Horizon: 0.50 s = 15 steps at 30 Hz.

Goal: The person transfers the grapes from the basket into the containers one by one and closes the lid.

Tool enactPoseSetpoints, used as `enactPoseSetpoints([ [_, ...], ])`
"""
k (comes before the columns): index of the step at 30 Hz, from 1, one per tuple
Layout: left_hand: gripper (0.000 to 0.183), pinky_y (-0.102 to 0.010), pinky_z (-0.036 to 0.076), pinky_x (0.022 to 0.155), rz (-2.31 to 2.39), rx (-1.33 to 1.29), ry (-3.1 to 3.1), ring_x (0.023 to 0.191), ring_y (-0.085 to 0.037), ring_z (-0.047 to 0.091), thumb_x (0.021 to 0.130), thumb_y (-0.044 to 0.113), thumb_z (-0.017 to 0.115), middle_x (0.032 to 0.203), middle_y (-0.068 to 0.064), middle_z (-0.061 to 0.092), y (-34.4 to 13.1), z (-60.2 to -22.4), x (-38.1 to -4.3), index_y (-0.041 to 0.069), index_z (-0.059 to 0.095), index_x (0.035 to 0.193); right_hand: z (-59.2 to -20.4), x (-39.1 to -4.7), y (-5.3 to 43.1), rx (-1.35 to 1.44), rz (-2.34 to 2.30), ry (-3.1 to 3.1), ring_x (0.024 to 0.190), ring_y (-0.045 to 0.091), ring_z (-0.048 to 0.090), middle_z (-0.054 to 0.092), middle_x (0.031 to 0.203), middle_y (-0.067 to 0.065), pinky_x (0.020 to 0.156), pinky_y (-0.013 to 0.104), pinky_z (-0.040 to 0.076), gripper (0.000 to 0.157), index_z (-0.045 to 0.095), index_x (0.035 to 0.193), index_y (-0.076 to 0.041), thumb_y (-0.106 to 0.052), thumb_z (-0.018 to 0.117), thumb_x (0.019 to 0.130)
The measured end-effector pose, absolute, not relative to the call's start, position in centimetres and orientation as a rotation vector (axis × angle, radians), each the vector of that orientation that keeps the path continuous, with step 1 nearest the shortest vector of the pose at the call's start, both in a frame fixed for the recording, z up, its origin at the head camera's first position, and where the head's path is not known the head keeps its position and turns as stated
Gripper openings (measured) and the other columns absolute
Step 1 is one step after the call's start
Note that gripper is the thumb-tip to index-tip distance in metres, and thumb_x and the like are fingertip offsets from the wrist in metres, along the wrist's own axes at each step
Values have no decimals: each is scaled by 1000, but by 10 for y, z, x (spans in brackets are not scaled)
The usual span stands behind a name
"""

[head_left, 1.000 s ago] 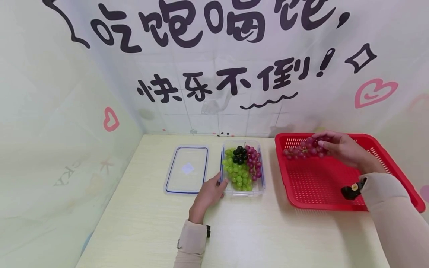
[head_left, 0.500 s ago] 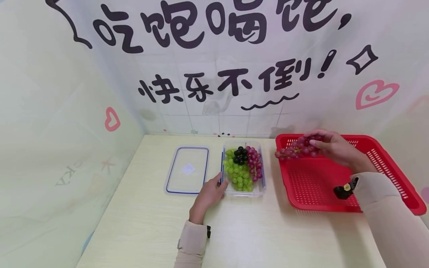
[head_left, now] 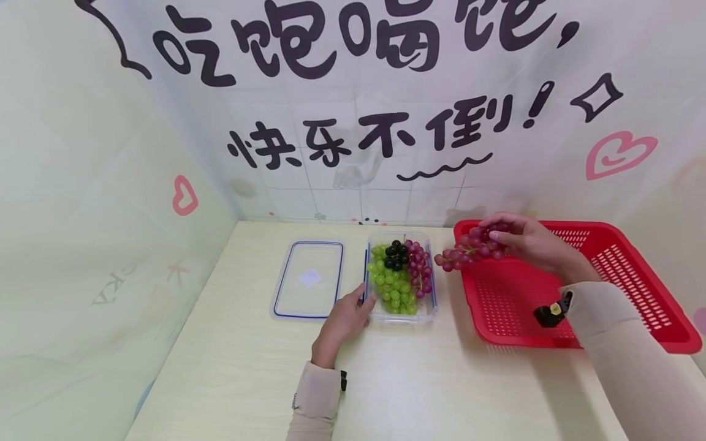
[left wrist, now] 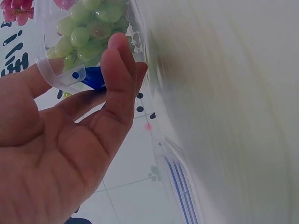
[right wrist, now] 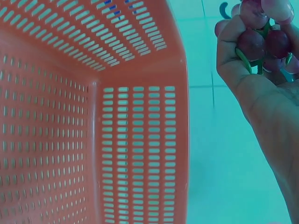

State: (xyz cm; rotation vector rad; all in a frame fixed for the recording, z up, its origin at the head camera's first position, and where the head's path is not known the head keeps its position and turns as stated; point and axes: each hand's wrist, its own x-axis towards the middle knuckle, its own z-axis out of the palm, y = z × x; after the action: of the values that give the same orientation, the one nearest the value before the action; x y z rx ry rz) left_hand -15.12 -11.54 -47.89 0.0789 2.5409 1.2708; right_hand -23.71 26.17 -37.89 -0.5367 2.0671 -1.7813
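Note:
My right hand (head_left: 532,245) holds a bunch of red grapes (head_left: 470,250) above the left rim of the red basket (head_left: 529,340). Its loose end hangs out past the rim on the left. In the right wrist view, fingers curl round the dark red grapes (right wrist: 251,45) and their green stem. My left hand (head_left: 347,318) grips the clear plastic container (head_left: 401,318) at its left front corner, thumb and fingers on either side of a blue-edged latch (left wrist: 95,77). Inside lie green grapes (head_left: 394,288), a few black grapes (head_left: 395,256) and another red bunch (head_left: 420,269).
A clear lid (head_left: 307,282) with a blue seal lies flat on the pale wooden table (head_left: 248,367), left of the container. Behind stands a white printed backdrop (head_left: 331,202). The slotted basket takes up the right side.
My right hand has moved left with the red grapes, from over the basket to its left rim and partly beyond. The left hand and the container have stayed put.

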Motion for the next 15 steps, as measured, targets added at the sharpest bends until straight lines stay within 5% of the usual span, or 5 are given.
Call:
enactPoseSetpoints([
  [15, 62, -33, 42, 65, 1231, 103, 2533, 64, -16, 57, 107, 40, 40, 76, -8, 66, -116, -477, -152, 4, 25, 156, -376, -236, 238, -503, -1668, 2160, 87, 16, 61, 56, 118, 7, 74, 27, 57, 38, 51, 135, 1, -14, 58, 101],
])
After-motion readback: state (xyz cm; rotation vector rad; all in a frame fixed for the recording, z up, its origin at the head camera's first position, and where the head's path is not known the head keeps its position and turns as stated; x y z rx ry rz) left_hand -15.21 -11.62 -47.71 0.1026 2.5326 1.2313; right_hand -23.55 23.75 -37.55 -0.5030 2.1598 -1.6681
